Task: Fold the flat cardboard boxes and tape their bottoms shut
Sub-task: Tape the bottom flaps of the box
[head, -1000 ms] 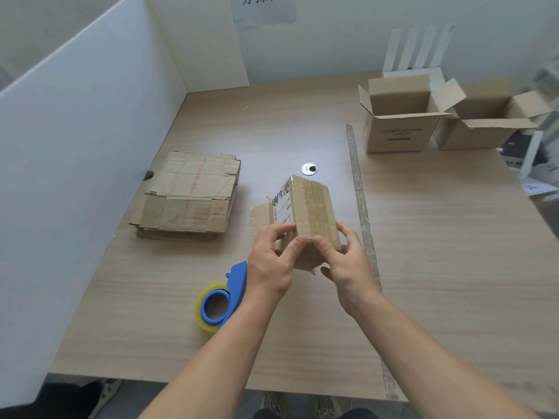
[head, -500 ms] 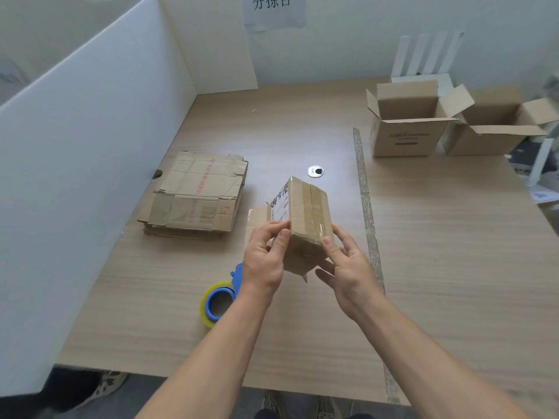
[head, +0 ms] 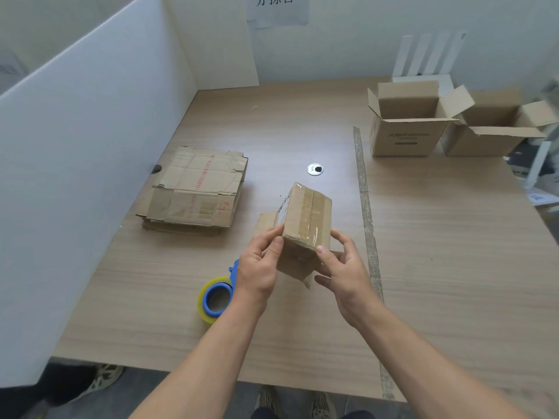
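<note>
We're looking over a wooden table (head: 423, 237), a white partition (head: 75, 161) standing along its left edge, a paper sign (head: 276, 9) hanging on the back wall, a round metal grommet (head: 315, 169) sitting mid-table, and a grey strip (head: 367, 219) running front to back.

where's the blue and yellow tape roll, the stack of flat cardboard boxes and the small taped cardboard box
blue and yellow tape roll (head: 202, 306): head view, yellow band, left side
stack of flat cardboard boxes (head: 193, 192): head view, top sheet's middle
small taped cardboard box (head: 308, 213): head view, taped face
</note>
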Tool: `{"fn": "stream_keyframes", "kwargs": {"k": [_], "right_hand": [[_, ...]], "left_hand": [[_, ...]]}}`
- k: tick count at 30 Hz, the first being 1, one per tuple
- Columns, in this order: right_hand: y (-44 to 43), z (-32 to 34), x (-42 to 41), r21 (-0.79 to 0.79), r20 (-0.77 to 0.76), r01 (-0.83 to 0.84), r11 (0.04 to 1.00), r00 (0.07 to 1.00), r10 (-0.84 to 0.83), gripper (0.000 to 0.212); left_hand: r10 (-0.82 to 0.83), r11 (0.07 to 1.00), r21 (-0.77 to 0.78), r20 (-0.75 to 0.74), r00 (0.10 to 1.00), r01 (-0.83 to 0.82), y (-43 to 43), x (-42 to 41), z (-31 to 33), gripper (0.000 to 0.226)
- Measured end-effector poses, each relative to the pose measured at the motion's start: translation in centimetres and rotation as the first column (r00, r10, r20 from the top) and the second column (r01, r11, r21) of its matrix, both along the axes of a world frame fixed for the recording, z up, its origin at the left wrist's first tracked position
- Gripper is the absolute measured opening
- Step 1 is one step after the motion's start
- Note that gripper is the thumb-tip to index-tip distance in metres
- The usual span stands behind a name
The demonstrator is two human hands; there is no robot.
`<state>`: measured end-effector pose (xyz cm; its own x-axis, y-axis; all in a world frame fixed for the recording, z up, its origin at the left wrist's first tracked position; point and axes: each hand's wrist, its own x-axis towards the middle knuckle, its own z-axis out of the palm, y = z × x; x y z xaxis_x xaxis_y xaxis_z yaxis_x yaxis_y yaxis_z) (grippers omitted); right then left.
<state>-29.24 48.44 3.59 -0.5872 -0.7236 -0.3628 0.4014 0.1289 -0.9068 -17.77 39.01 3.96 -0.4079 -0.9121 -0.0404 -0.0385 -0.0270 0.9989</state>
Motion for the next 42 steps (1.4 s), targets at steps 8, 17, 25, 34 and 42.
{"fn": "stream_keyframes", "kwargs": {"k": [8, 17, 25, 34, 42], "right_hand": [[0.1, 0.1, -0.7, 0.019, -0.015, -0.040, 0.999, 0.999, 0.041, 0.036], [0.4, 0.2, -1.1, 0.027, -0.026, -0.080, 0.996, 0.996, 0.081, 0.041], [0.5, 0.2, -0.2, 0.010, -0.054, -0.106, 0.994, 0.993, 0.107, 0.049], [1.4, 0.0, 0.1, 0.045, -0.151, -0.267, 0.963, 0.951, 0.271, 0.050], [2.4, -2.8, -3.3, 0.371, -0.571, 0.050, 0.927, 0.800, 0.185, 0.058]], "left_hand": [[0.086, 0.968, 0.240, -0.054, 0.995, -0.071, -0.4, 0.5, -0.6, 0.017], [-0.004, 0.984, 0.176, 0.007, 1.000, 0.003, 0.1, 0.8, -0.2, 0.019], [0.062, 0.995, -0.086, 0.148, 0.987, -0.049, 0.3, 0.0, 0.4, 0.028], [0.098, 0.987, 0.110, 0.169, 0.981, -0.118, 1.7, 0.2, -0.7, 0.037], [-0.167, 0.972, 0.210, 0.297, 0.940, 0.107, 1.6, 3.5, -4.5, 0.043]]}}
